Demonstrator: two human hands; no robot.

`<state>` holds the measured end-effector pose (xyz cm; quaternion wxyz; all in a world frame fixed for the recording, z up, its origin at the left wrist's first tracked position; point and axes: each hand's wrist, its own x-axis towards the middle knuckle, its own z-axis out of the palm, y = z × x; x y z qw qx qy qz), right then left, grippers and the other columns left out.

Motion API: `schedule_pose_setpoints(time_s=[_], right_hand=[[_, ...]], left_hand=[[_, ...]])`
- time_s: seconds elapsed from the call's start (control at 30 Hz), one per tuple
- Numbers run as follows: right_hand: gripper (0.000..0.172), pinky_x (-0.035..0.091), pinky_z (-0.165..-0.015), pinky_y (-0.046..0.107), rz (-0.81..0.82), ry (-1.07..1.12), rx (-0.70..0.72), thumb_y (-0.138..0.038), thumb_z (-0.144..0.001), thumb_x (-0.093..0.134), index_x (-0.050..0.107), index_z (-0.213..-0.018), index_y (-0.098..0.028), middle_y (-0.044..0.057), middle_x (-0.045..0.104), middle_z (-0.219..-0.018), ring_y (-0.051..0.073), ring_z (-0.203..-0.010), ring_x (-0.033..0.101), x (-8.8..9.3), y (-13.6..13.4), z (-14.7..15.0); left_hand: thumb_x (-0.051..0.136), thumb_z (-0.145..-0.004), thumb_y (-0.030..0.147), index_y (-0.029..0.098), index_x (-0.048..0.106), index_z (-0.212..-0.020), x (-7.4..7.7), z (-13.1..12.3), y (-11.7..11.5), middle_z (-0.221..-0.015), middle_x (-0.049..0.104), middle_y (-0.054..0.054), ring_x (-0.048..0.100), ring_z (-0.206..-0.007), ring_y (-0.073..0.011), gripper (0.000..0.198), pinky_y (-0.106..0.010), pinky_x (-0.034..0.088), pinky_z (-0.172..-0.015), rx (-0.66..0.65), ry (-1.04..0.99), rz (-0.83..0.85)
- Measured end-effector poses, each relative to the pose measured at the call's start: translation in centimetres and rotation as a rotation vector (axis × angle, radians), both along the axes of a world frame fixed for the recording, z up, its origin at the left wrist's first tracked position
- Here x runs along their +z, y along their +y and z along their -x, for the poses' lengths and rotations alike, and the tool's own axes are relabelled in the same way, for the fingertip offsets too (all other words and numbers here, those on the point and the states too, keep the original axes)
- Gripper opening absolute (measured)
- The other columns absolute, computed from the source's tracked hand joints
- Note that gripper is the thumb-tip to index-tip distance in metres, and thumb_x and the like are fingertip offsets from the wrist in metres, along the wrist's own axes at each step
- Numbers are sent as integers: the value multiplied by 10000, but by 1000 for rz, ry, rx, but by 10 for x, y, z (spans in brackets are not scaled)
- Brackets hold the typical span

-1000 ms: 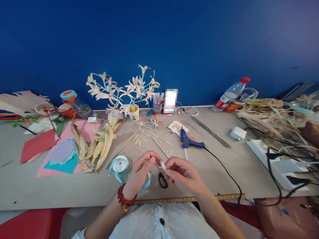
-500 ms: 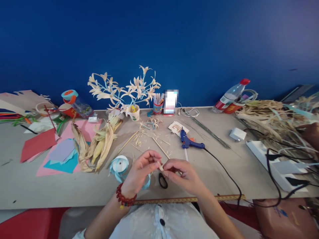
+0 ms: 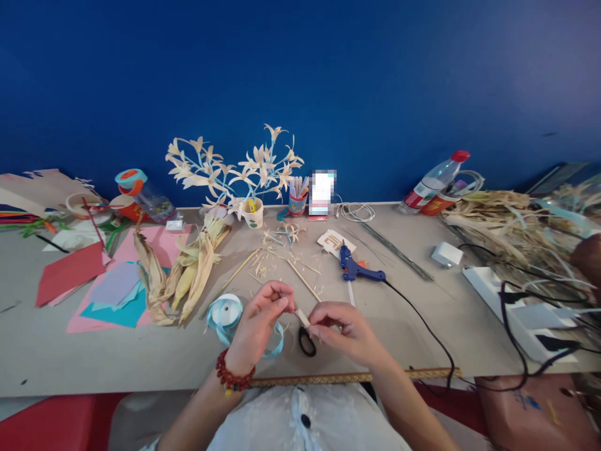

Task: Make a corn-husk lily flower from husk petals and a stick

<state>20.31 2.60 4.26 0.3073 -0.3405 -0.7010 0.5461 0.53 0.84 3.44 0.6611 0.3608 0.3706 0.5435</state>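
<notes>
A small pale strip, looking like corn husk, spans the gap between my fingers. My right hand pinches its lower end between thumb and fingertips. At the upper end, the curled fingers of my left hand are closed on the strip's tip, partly hiding it. Directly below lies a pair of scissors with a black handle loop; its blades are mostly out of sight. A roll of light blue ribbon lies beside my left hand, its loose end passing behind the wrist.
A blue glue gun lies right of centre, its cord running to the front edge. Behind are husk flowers in a paper cup. Corn husks and coloured paper lie left; a power strip and another person's hand right.
My left hand has shifted slightly up and left, its fingers drawing away from the right ones. More of the pale strip shows between them. My right hand has barely moved.
</notes>
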Motion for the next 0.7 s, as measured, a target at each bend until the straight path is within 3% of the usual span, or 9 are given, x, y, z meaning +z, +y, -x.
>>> schedule_pose_setpoints(time_s=[0.17,0.37,0.43,0.53,0.6,0.7], right_hand=[[154,414,-560,207,22,5,37,-266,-880,608,643,-766,-170,12,633,-682,122,-607,564,-4,0,2],[155,415,-561,207,29,-81,134,-263,-870,591,650,-766,-163,13,639,-676,125,-604,569,1,2,0],[150,414,-559,202,-8,-128,161,-257,-866,584,651,-771,-163,6,631,-670,121,-596,566,2,9,-2],[138,400,-555,197,-123,-293,137,-226,-874,552,652,-797,-170,-6,629,-668,117,-592,566,1,30,-2],[136,386,-571,200,-290,-499,77,-184,-876,535,666,-841,-183,-3,663,-713,123,-628,585,-2,50,5],[147,392,-636,216,-531,-755,47,-161,-859,554,690,-905,-194,22,706,-811,151,-737,618,-10,83,24]], left_hand=[[604,-873,365,148,641,-872,-3,1,-6,-803,577,-40,512,-794,-167,220,-275,387,-752,-206,134,4],[678,-819,288,158,595,-758,-9,6,-8,-732,529,-5,464,-707,-132,166,-239,359,-673,-210,119,72],[660,-833,293,160,584,-747,-14,13,-9,-716,528,-3,470,-702,-132,176,-242,368,-683,-156,122,83],[627,-861,311,169,572,-756,-24,22,-11,-721,529,2,490,-733,-136,185,-241,384,-709,32,187,75],[627,-865,322,174,573,-779,-32,24,-13,-729,527,7,487,-730,-130,180,-228,383,-681,133,277,54],[622,-869,331,181,573,-810,-43,19,-16,-716,509,20,470,-681,-120,168,-220,380,-631,182,398,-8]])
